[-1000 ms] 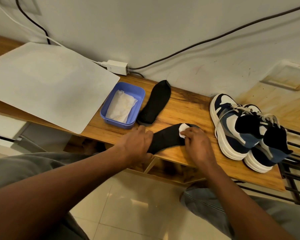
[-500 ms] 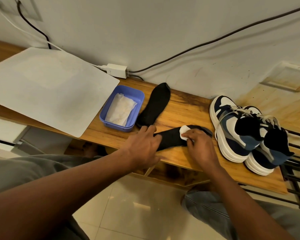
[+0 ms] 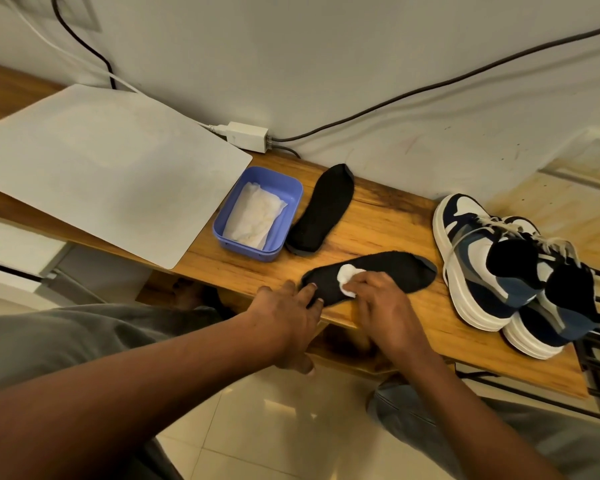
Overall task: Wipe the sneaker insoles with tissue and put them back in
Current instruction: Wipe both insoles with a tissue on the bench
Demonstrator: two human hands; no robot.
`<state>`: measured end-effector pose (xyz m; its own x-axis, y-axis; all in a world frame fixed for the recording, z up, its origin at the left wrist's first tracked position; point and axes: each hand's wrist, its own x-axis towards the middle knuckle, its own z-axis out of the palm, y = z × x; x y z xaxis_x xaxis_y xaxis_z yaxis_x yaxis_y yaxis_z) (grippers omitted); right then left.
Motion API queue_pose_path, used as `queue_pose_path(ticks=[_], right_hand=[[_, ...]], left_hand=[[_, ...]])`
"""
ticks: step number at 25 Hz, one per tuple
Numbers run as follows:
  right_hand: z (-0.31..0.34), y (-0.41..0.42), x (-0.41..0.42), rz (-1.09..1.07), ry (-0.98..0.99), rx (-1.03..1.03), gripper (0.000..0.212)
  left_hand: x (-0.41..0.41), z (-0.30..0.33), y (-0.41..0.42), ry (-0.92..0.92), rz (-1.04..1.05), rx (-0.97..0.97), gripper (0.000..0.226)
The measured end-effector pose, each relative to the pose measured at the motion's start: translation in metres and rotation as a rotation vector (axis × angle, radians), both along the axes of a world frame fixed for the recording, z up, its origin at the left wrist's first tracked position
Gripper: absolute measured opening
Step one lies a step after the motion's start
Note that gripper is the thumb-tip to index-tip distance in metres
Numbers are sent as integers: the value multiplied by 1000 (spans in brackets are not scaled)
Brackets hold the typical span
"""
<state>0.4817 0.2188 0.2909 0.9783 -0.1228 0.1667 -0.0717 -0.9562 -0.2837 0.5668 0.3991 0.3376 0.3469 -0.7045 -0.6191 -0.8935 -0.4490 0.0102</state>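
I count two black insoles: one (image 3: 392,271) at 6 o'clock on the shelf (image 3: 378,230), one (image 3: 321,211) at 12. Two sneakers (image 3: 482,258), paired at 3 o'clock. One blue tub (image 3: 284,192) at 10, one folded tissue (image 3: 253,216) inside. One tissue wad (image 3: 346,276). One white board (image 3: 101,168) at 9. One adapter (image 3: 248,136), three cables. Two hands: left hand (image 3: 284,313), right hand (image 3: 378,299).

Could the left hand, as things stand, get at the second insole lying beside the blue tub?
Probably yes. The left hand only holds down the near insole, and bare shelf lies between it and the second insole. The blue tub sits to one side, not across the path.
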Motion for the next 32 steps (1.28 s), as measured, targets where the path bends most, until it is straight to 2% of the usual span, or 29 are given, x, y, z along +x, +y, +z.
queue_pose_path(ticks=[2,4,8,10,15,19,22,25,29,30,32], right_hand=[[0,-29,-1,-200,13,5,29],[1,-27,-1,-270,39,0,29],[5,24,-11,43,61,-6,27],[4,17,-11,87,70,-32,27],[9,-36,-2,-286,15,84,27],[20,-49,16,-333,-108,179,25],[13,-42,30,-352,-20,159,26],[5,-20,36,-300,21,94,28],[8,24,39,31,69,19,27],[9,21,40,59,73,-7,27],[10,-6,42,-46,90,-18,28]], left_hand=[[1,2,-1,6,-2,9,105],[1,2,-1,10,-2,7,105],[2,1,-3,7,-9,-1,102],[3,3,-2,15,-6,-15,101],[5,6,3,53,62,-5,111],[8,5,7,70,84,51,112],[9,1,7,60,77,90,113],[9,0,6,48,57,112,115],[9,1,6,31,42,125,110],[9,2,7,25,41,114,109],[10,3,8,16,40,93,109]])
